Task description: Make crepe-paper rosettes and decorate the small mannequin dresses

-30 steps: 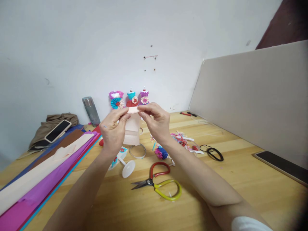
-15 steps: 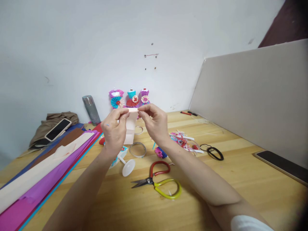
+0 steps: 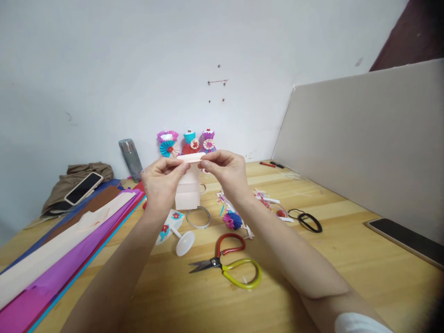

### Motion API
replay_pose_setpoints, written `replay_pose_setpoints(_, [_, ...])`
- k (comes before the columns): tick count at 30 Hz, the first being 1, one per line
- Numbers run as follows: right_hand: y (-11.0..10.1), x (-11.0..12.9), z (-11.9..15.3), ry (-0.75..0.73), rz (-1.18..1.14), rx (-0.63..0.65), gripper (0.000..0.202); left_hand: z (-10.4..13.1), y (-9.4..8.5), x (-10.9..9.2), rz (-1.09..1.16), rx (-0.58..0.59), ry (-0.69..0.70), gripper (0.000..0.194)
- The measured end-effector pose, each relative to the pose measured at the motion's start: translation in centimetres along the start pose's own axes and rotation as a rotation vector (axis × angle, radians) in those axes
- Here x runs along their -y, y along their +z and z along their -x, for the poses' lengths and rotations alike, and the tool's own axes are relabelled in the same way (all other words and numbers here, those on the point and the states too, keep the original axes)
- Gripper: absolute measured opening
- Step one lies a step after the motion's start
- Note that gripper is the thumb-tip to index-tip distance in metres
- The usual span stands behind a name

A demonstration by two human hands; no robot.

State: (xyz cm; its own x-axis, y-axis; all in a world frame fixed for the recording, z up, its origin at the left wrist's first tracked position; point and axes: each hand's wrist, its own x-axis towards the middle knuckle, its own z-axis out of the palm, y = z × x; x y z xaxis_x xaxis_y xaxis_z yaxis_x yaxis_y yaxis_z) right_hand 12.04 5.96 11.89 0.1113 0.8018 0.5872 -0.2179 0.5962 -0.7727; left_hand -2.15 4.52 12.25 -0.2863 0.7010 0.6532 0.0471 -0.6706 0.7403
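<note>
A pale pink strip of paper point(image 3: 188, 187) hangs above the table between my hands, its top edge folded over and crosswise creases showing lower down. My left hand point(image 3: 162, 178) pinches the left end of the fold between thumb and fingers. At the right end, my right hand point(image 3: 227, 173) is closed on the same fold. Below the hands lie a roll of tape point(image 3: 198, 217), a white stand with a round base point(image 3: 185, 243) and a card with red and blue paper flowers point(image 3: 176, 216). Scissors with one red and one yellow handle point(image 3: 215, 262) rest nearer to me, blades apart.
Stacked coloured paper sheets point(image 3: 69, 245) cover the left side, near a phone point(image 3: 83, 188) and a bottle point(image 3: 131, 159). Small paper-dressed figures point(image 3: 189, 141) stand by the wall. Paper scraps point(image 3: 270, 203), a black hair tie point(image 3: 310, 222) and another phone point(image 3: 407, 240) lie rightward.
My hands have shifted slightly apart along the paper's fold, and more of the folded edge shows between them. The paper's lower part has swung a little leftward.
</note>
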Motion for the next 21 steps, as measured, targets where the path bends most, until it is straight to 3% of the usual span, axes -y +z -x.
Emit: replay_pose_setpoints(21, [-0.3,0.9,-0.1,0.0,0.024,0.035,0.008,0.2,-0.2,-1.2,0.059,0.107,-0.069,0.012])
